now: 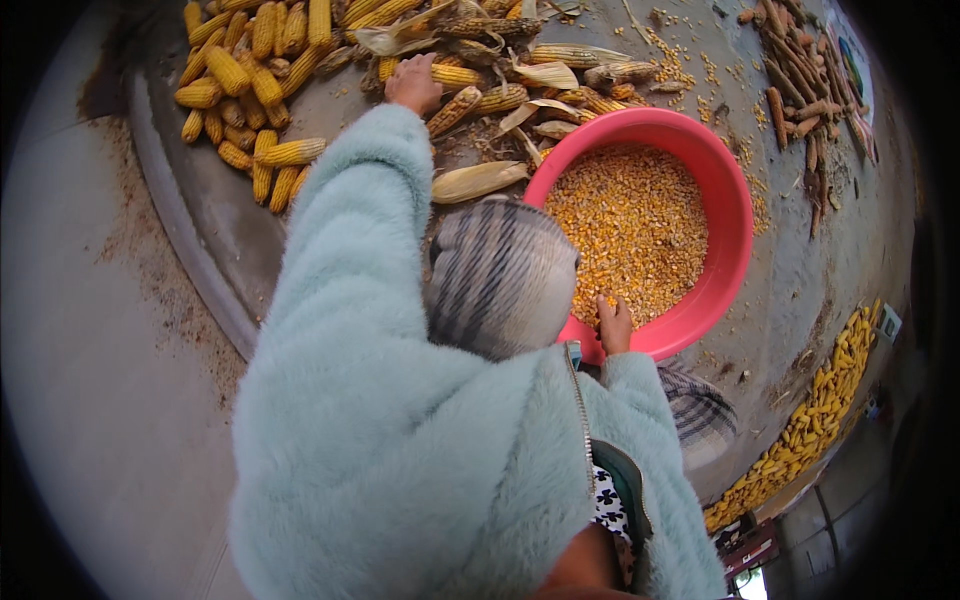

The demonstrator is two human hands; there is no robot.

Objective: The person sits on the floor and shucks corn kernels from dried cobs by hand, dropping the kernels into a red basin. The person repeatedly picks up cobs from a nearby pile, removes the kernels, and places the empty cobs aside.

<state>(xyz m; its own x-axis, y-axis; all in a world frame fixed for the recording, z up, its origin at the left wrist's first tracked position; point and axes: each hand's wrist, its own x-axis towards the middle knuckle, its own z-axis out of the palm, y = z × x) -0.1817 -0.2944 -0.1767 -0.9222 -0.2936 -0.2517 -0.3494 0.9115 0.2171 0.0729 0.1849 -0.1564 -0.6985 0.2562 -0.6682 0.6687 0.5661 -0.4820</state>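
My left hand (pixel 414 84) reaches far out to a heap of corn cobs and lies over the end of a yellow corn cob (pixel 459 76). Its fingers are partly hidden, so its hold on that cob is unclear. My right hand (pixel 615 327) is at the near side of a pink plastic tub (pixel 729 225), above loose corn kernels (pixel 630 217). A few kernels show between its thumb and fingers; whether they are held or lie beneath, I cannot tell. Next to the tub lies a corn cob in a pale husk (pixel 480 182). My plaid-covered knee (pixel 502 277) stands against the tub's left side.
Husked cobs (pixel 229 71) are heaped at the upper left, near a curved raised edge (pixel 187 232). Bare reddish cobs (pixel 814 109) lie in a pile at the upper right. Spilled kernels (pixel 675 60) dot the concrete floor (pixel 810 277). Another long corn pile (pixel 806 427) stretches along the lower right.
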